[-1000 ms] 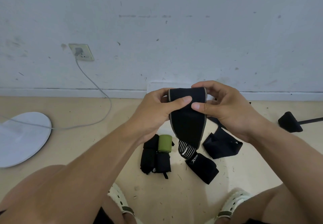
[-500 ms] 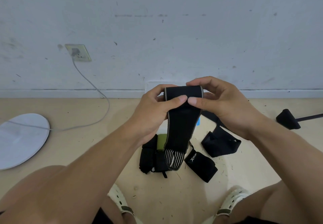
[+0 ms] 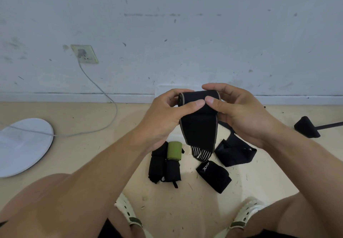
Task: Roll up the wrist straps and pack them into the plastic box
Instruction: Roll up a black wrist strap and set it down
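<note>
- On the floor (image 3: 185,210) between the two shoes lay a black rolled strap (image 3: 213,176), with a green-and-black bundle (image 3: 167,161) beside it.
- Above them, the left hand (image 3: 163,120) and right hand (image 3: 241,115) pinched the black wrist strap (image 3: 199,126); their fingers curled around its rolled top, and the striped end hung down.
- Behind stood the wall (image 3: 185,33).

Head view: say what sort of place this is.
Probably a bare room indoors, with the person working on the floor: a scuffed white wall with a socket and cable, a beige floor strewn with straps.
</note>
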`<action>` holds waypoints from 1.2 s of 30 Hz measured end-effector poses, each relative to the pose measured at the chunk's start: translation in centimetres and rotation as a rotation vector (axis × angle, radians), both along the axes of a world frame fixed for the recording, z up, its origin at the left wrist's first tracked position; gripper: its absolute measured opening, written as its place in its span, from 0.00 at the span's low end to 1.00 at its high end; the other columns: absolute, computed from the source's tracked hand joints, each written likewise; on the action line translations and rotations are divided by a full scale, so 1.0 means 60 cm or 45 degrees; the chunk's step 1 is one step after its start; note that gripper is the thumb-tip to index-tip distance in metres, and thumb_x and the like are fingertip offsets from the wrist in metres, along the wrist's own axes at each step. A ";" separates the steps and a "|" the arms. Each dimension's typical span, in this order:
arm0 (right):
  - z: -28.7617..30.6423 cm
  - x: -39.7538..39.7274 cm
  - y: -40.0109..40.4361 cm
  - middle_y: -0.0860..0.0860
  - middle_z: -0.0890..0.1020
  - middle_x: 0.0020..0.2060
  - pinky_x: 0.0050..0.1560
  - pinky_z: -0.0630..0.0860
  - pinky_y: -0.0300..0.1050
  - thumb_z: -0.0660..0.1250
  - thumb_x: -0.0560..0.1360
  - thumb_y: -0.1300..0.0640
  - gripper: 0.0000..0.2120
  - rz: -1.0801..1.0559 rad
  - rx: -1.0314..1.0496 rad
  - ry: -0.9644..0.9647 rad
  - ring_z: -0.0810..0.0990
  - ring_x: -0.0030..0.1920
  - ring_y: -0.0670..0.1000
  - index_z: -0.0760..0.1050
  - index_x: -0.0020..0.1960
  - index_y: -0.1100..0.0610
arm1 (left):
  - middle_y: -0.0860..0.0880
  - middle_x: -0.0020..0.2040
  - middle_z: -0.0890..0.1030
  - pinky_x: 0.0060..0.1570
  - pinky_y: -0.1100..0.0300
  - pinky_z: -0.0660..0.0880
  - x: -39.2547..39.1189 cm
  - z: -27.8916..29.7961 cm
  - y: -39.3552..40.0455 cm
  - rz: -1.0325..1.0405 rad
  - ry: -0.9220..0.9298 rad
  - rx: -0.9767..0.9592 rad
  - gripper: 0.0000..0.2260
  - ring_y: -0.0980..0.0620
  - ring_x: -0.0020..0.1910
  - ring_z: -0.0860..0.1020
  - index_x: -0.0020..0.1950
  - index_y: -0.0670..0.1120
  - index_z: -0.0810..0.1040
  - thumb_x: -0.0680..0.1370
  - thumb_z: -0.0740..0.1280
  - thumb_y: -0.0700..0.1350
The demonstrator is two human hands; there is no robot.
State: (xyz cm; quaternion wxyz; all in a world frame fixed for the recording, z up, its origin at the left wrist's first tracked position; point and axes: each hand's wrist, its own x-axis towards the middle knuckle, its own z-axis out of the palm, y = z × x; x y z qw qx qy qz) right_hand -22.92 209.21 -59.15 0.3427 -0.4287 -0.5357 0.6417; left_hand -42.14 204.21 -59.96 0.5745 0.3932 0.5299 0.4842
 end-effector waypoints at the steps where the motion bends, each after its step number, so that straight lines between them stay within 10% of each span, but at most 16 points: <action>1: -0.001 0.000 0.000 0.54 0.84 0.60 0.58 0.83 0.49 0.72 0.77 0.61 0.15 -0.006 0.018 0.002 0.86 0.58 0.58 0.82 0.63 0.53 | 0.44 0.59 0.85 0.62 0.47 0.81 -0.001 0.001 0.000 0.001 -0.009 -0.012 0.21 0.48 0.57 0.86 0.62 0.48 0.83 0.70 0.79 0.49; 21: 0.006 0.012 -0.001 0.52 0.87 0.55 0.56 0.84 0.50 0.78 0.66 0.58 0.23 0.128 0.099 -0.135 0.88 0.52 0.56 0.83 0.61 0.52 | 0.48 0.53 0.87 0.58 0.45 0.83 -0.007 -0.005 -0.001 0.051 0.111 0.031 0.13 0.48 0.54 0.86 0.55 0.45 0.84 0.72 0.80 0.43; 31: 0.000 0.001 -0.006 0.51 0.88 0.52 0.61 0.82 0.57 0.78 0.69 0.71 0.22 -0.007 0.305 -0.181 0.86 0.55 0.55 0.84 0.57 0.51 | 0.44 0.55 0.87 0.52 0.53 0.83 0.006 0.008 0.001 0.057 -0.238 -0.166 0.16 0.44 0.53 0.86 0.63 0.42 0.82 0.80 0.72 0.50; 36: 0.006 0.003 -0.002 0.52 0.87 0.54 0.61 0.82 0.53 0.76 0.72 0.55 0.19 0.041 0.095 -0.079 0.87 0.55 0.55 0.82 0.63 0.52 | 0.43 0.58 0.86 0.51 0.55 0.82 0.002 0.001 0.002 0.057 -0.185 -0.105 0.13 0.45 0.56 0.86 0.64 0.44 0.81 0.80 0.72 0.43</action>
